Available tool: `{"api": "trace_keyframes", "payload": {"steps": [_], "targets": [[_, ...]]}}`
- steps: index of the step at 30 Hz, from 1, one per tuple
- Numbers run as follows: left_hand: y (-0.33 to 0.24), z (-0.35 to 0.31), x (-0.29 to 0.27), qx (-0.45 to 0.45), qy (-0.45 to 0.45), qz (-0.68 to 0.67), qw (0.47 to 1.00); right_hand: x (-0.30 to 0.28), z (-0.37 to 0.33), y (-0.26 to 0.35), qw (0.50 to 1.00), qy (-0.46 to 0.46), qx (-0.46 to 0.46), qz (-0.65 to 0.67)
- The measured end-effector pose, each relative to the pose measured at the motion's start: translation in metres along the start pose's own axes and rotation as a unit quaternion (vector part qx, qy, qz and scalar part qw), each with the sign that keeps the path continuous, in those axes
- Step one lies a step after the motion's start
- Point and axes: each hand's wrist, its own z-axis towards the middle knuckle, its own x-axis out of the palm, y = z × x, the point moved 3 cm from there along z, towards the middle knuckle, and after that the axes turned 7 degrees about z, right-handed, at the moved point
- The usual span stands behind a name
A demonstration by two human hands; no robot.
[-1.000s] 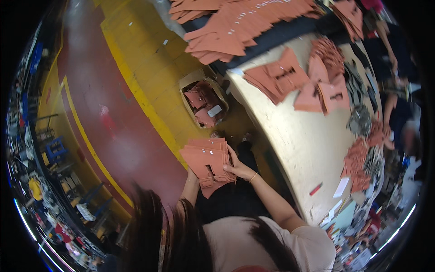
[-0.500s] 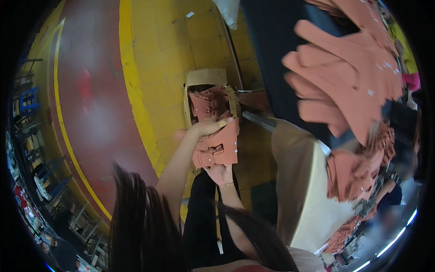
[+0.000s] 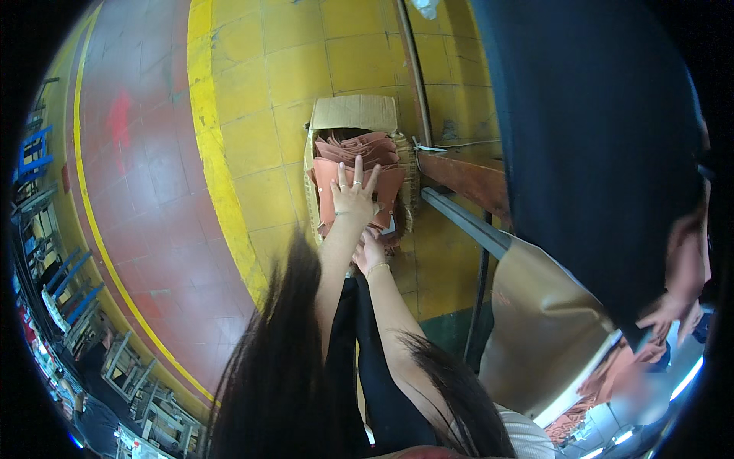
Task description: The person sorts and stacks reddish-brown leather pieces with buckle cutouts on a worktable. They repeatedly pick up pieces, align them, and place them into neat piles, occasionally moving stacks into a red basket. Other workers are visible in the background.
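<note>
A cardboard box [image 3: 355,113] stands on the yellow floor with its far flap up, filled with flat salmon-coloured cut pieces [image 3: 327,183] that look like leather or sheet material. My left hand [image 3: 354,197] lies flat on the top pieces, fingers spread, holding nothing. Close behind it, at the near end of the box, is my right hand [image 3: 370,252]. Its fingers look curled in and are partly covered by my left wrist; what they grip, if anything, is hidden.
To the right is a dark-covered table [image 3: 589,145] with a metal leg bar [image 3: 466,222] near the box. A tan sheet [image 3: 535,306] hangs beside it. Another person's hand [image 3: 673,302] is at the table's right edge. Workbenches and frames [image 3: 126,375] line the far left.
The salmon pieces held in both my hands have gone down into the box. My left hand has spread open on them. The pile on the dark table no longer shows there.
</note>
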Motion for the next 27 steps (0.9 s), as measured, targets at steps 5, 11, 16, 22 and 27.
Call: {"api": "trace_keyframes", "payload": {"steps": [5, 11, 16, 22, 27], "targets": [[0.014, -0.064, -0.001, -0.032, -0.100, -0.048, 0.993, -0.063, -0.096, 0.003, 0.934, 0.042, 0.044, -0.353], [0.060, -0.225, 0.062, 0.023, 0.298, 0.038, 0.954, -0.154, -0.251, -0.001, 0.784, 0.003, -0.043, -0.619], [0.050, -0.348, 0.054, 0.109, 0.248, 0.067, 0.960, -0.177, -0.375, 0.021, 0.779, 0.074, -0.097, -0.616], [-0.015, -0.405, -0.006, 0.206, 0.259, 0.156, 0.931, -0.200, -0.458, 0.061, 0.821, 0.037, -0.161, -0.546], [-0.087, -0.390, -0.042, 0.274, 0.184, 0.231, 0.915, -0.227, -0.514, 0.100, 0.914, 0.082, -0.186, -0.352]]}}
